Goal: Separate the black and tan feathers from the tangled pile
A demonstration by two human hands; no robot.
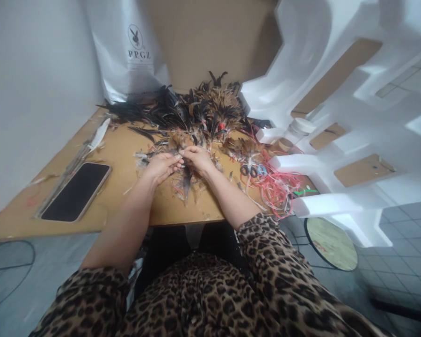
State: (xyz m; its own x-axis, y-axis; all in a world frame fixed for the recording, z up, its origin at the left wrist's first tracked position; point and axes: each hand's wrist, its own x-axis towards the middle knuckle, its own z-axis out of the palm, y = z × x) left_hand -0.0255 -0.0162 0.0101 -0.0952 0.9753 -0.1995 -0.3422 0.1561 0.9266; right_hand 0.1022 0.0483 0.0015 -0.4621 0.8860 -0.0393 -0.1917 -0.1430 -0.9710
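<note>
My left hand (164,166) and my right hand (198,160) meet over the wooden table (126,201), fingertips pinched together. Between them is a small brown feather bunch (179,140), its fluffy end pointing away from me. The fingers of both hands are closed on its base, though the exact grip is too small to make out. Loose feather bits (185,185) lie under and around the hands. Just behind them rises a large pile of black and brown feathers (196,107).
A phone (76,192) lies at the left. Scissors (249,171), a blue tape roll (262,170) and tangled pink string (279,189) are at the right, beside white foam packaging (323,203). A silver bag (129,51) stands behind. A round stool (331,243) is below right.
</note>
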